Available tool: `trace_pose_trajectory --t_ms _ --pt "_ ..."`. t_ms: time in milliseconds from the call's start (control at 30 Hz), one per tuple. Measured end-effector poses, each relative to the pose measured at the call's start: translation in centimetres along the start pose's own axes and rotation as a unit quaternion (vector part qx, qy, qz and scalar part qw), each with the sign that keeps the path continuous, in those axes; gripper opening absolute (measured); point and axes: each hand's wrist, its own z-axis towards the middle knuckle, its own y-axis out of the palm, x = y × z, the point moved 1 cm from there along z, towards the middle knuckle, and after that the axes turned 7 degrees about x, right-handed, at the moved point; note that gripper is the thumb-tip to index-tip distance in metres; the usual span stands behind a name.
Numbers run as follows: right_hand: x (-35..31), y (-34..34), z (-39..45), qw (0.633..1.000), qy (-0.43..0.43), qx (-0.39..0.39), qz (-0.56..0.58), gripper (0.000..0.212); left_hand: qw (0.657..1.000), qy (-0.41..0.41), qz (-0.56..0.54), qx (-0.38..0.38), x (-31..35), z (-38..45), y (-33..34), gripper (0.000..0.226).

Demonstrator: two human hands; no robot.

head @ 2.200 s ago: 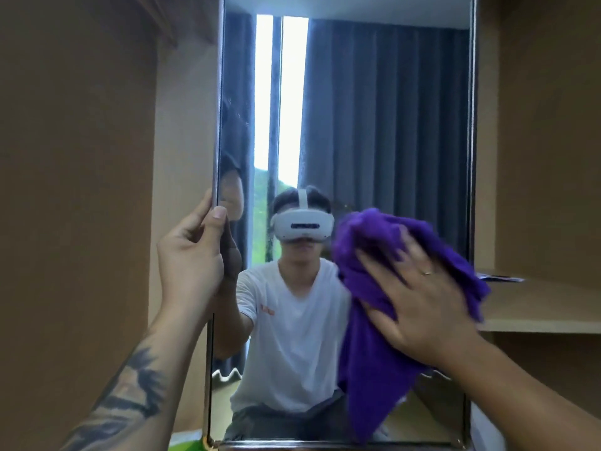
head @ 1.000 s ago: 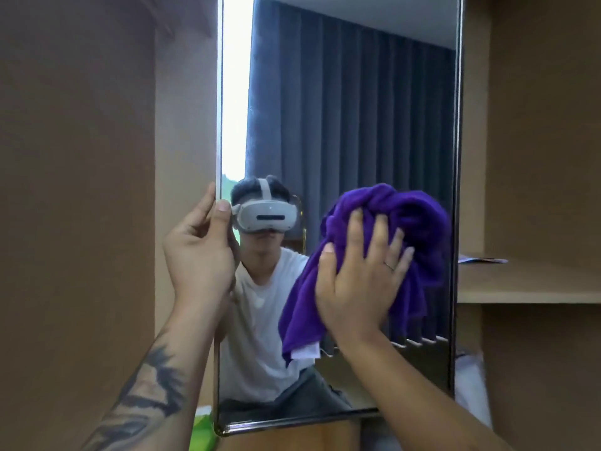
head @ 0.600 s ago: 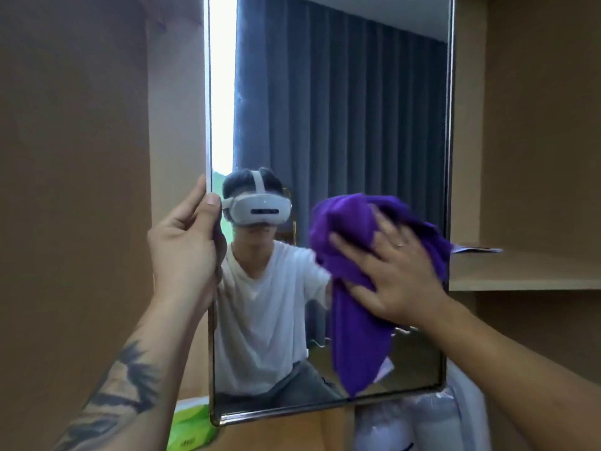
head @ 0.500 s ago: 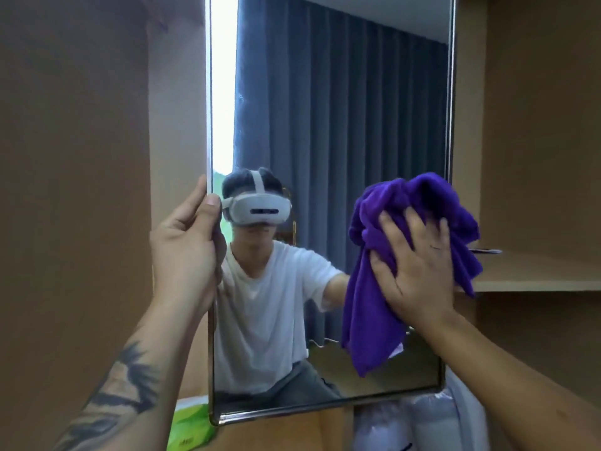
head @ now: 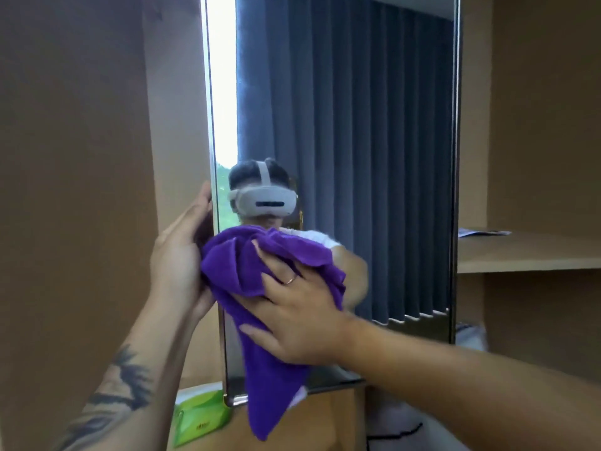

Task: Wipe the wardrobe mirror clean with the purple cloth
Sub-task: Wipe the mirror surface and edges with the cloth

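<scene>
The tall wardrobe mirror (head: 357,125) hangs upright with a thin metal frame and reflects dark curtains and a person in a white headset. My right hand (head: 292,310) lies flat with spread fingers on the purple cloth (head: 234,265), pressing it against the lower left part of the glass. The cloth's loose end hangs down past the mirror's bottom edge. My left hand (head: 179,255) grips the mirror's left edge just beside the cloth, its fingers wrapped behind the frame.
Brown wardrobe panels (head: 81,190) close in on the left. A wooden shelf (head: 527,255) on the right carries a paper (head: 483,232). A green packet (head: 198,418) lies below the mirror's bottom left corner.
My right hand has swept the cloth from the mirror's right side across and down to the lower left, beside my left hand. My left hand has kept its hold on the edge.
</scene>
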Motion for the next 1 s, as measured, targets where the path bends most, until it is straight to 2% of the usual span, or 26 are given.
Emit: trace_pose_trajectory --t_ms 100,167,200,267,333,367,433,500,567,633,667,733,800,867,933,1000 --pt "4.8 -1.2 1.6 0.976 -0.213 -0.053 -0.008 0.054 0.999 0.020 0.020 0.028 -0.7 -0.5 -0.9 0.034" --pt "8.7 -2.4 4.6 0.962 -0.266 -0.053 -0.040 0.050 0.999 0.023 0.025 0.023 -0.8 -0.8 -0.8 0.037" --pt "10.0 -3.0 5.9 0.969 -0.240 -0.037 -0.057 0.049 0.999 0.022 0.026 0.025 -0.7 -0.9 -0.7 0.039" --pt "10.0 -3.2 6.7 0.989 -0.119 -0.013 -0.081 0.058 0.999 0.022 0.022 0.023 -0.7 -0.9 -0.5 0.039" --pt "7.0 -2.2 4.5 0.998 -0.009 0.006 -0.062 0.069 1.000 0.012 0.009 0.026 -0.8 -0.8 -0.5 0.039" --pt "4.9 -1.5 2.6 0.999 -0.005 0.004 -0.036 0.071 0.999 0.009 0.007 0.029 -0.9 -0.7 -0.7 0.037" --pt "1.7 -0.1 -1.5 0.993 -0.102 -0.052 0.031 0.068 0.999 0.008 0.015 0.035 -1.2 -0.2 -0.8 0.035" --pt "1.1 0.3 -3.4 0.957 -0.239 -0.141 0.086 0.065 0.999 0.010 0.015 0.040 -1.5 0.0 -0.8 0.032" --pt "3.0 0.3 -1.5 0.932 -0.307 -0.161 0.107 0.058 0.999 0.016 0.015 0.034 -1.5 0.1 -0.8 0.028" --pt "5.7 -0.6 1.9 0.944 -0.296 -0.132 0.060 0.053 0.999 0.011 0.019 0.034 -1.5 0.1 -0.8 0.030" --pt "7.2 -1.2 3.3 0.961 -0.259 -0.097 0.024 0.054 0.999 0.007 0.022 0.032 -1.5 0.3 -1.0 0.032" --pt "7.8 -1.8 4.2 0.988 -0.144 -0.046 -0.034 0.061 0.999 0.005 0.028 0.018 -1.8 0.7 -1.7 0.035" --pt "5.6 -1.1 2.2 0.999 -0.040 -0.024 -0.025 0.067 0.999 0.005 0.033 0.010 -2.0 1.0 -1.9 0.034" --pt "3.0 -0.1 -0.7 0.997 -0.058 -0.046 0.000 0.070 0.999 0.007 0.025 0.027 -2.2 1.2 -1.7 0.028" --pt "2.4 0.5 -2.4 0.982 -0.148 -0.108 0.037 0.068 0.998 0.018 0.040 0.038 -2.3 1.1 -1.5 0.024" --pt "4.5 0.3 -1.6 0.966 -0.226 -0.120 0.040 0.058 0.998 0.018 0.042 0.040 -2.5 1.2 -1.6 0.025"
